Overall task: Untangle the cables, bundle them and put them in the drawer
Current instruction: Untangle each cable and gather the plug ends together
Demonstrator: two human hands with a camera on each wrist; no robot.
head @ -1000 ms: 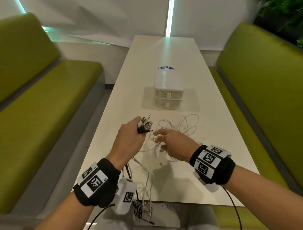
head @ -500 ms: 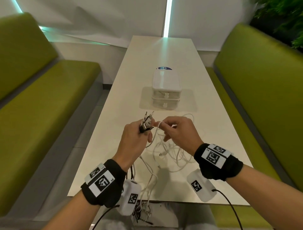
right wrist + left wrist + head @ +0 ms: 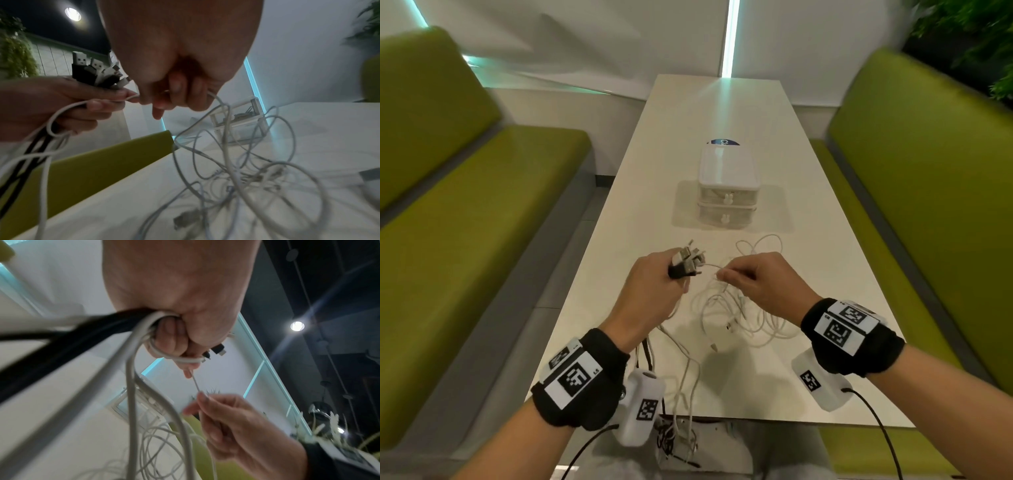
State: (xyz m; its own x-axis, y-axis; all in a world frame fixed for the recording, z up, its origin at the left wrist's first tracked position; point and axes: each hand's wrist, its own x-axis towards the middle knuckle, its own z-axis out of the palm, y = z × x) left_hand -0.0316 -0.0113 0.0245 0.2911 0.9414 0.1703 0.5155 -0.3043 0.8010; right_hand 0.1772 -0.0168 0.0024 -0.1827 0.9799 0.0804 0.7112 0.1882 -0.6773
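On the white table (image 3: 722, 113), near the drawer unit (image 3: 727, 192), we see tangled white cables (image 3: 739, 311). Our left hand (image 3: 650, 291) grips plug ends (image 3: 686, 262); our right hand (image 3: 760, 284) pinches one strand.

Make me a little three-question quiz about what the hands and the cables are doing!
1. True or false: the left hand grips a bunch of black and white cable plugs.
2. What does the right hand pinch? A) a thin white cable B) a drawer knob C) nothing
3. Fill in: the loose tangle of white cables lies on the long white ____, in front of the small white two-drawer box.

Key: 1 true; 2 A; 3 table.
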